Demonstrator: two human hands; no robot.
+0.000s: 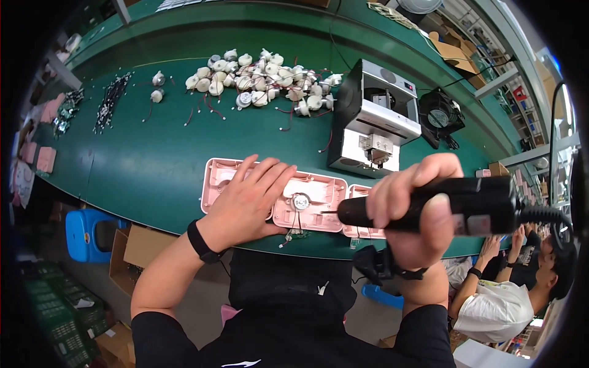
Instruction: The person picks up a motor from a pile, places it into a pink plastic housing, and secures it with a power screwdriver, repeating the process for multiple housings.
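Pink plastic housings lie side by side along the near edge of the green bench. The middle pink housing (334, 190) holds a round silver motor (300, 202) with a dark wire ring around it and leads running down to the near rim. My left hand (248, 196) spans the left pink housing (215, 175) and the edge of the middle one, fingertips toward the far rim, thumb at the near side. In my right hand (417, 211) is a black corded electric screwdriver (478, 202), held level. Its thin bit points left over the middle housing. Part of a third pink housing (359, 191) shows beneath the tool.
Many white round motors (257, 80) with wires are heaped at the back. A silver-and-black screw feeder (380, 116) stands right of them, beside a black fan (440, 116). Dark wired parts (113, 101) lie far left. A blue stool (86, 236) stands below; a co-worker (503, 306) sits right.
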